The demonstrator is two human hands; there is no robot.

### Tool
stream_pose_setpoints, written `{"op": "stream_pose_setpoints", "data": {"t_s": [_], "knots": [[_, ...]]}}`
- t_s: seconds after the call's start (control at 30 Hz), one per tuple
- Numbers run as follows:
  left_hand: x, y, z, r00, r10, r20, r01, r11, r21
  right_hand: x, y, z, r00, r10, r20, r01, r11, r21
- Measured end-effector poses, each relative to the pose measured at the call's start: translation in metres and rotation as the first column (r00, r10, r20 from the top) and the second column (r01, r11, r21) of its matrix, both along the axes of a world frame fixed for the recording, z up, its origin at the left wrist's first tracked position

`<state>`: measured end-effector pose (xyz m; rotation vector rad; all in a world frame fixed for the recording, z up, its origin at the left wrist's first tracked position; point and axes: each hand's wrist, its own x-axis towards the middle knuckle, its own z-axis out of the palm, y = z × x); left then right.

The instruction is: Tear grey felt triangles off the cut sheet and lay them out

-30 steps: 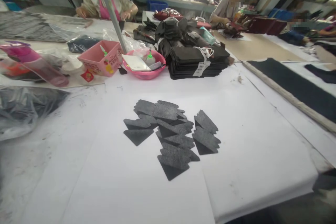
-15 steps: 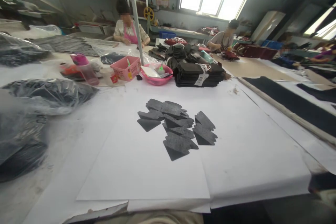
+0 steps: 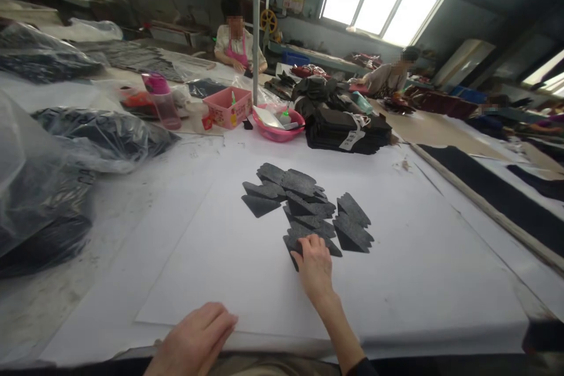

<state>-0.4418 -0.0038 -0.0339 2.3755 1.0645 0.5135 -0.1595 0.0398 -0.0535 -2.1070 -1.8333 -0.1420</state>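
Note:
My right hand [image 3: 315, 267] reaches over the nearest group of dark grey flat pieces [image 3: 288, 242], its thumb and bent fingers gripping them and covering part of them. These look like cut fabric or felt, with pointed, stepped ends. More of the same dark pieces [image 3: 304, 185] lie overlapping just beyond, and a separate cluster [image 3: 353, 224] lies to the right. At the near edge of the white sheet [image 3: 211, 270], my left hand [image 3: 198, 335] rests with loosely bent fingers and nothing visible in it; its thumb is hidden.
Clear plastic bags of dark material [image 3: 110, 135] lie at left. Farther back are a pink basket [image 3: 229, 108], a pink bowl [image 3: 279, 132], a tied black stack [image 3: 348, 132] and a metal pole [image 3: 256, 41]. Two people [image 3: 238, 50] work across the table.
Both hands have come into view from below. My right hand has taken hold of the nearest dark pieces, and my left has come to the sheet's near edge. The view has shifted slightly.

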Motion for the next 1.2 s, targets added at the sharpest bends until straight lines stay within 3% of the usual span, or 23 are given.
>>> {"op": "stream_pose_setpoints", "data": {"t_s": [0.17, 0.27, 0.43, 0.67, 0.87, 1.07, 1.2], "knots": [[0.055, 0.028, -0.014, 1.0, -0.008, 0.013, 0.006, 0.982, 0.191, 0.006, 0.006, -0.004, 1.0, -0.006, -0.019, 0.005, 0.999, -0.042], [0.069, 0.041, -0.024, 1.0, 0.002, -0.02, 0.002, 0.985, 0.174, 0.006, 0.005, -0.001, 0.999, 0.023, -0.043, -0.026, 0.998, -0.058], [0.079, 0.053, -0.034, 0.998, 0.022, -0.059, -0.014, 0.991, 0.134, 0.009, -0.001, -0.006, 0.98, 0.052, -0.193, -0.067, 0.995, -0.073], [0.102, 0.058, -0.034, 0.998, 0.025, -0.054, -0.013, 0.978, 0.207, 0.024, -0.003, -0.008, 0.938, 0.104, -0.329, -0.146, 0.984, -0.102], [0.115, 0.052, -0.044, 1.0, -0.002, 0.013, -0.002, 0.964, 0.266, 0.033, -0.011, -0.009, 0.831, 0.163, -0.532, -0.206, 0.978, -0.021], [0.116, 0.055, -0.039, 0.992, 0.007, 0.128, -0.034, 0.976, 0.213, 0.038, -0.02, -0.025, 0.822, 0.162, -0.546, -0.136, 0.987, 0.088], [0.12, 0.053, -0.037, 0.989, -0.019, 0.149, -0.019, 0.968, 0.251, 0.04, -0.025, -0.032, 0.821, 0.2, -0.534, -0.165, 0.98, 0.113]]}}
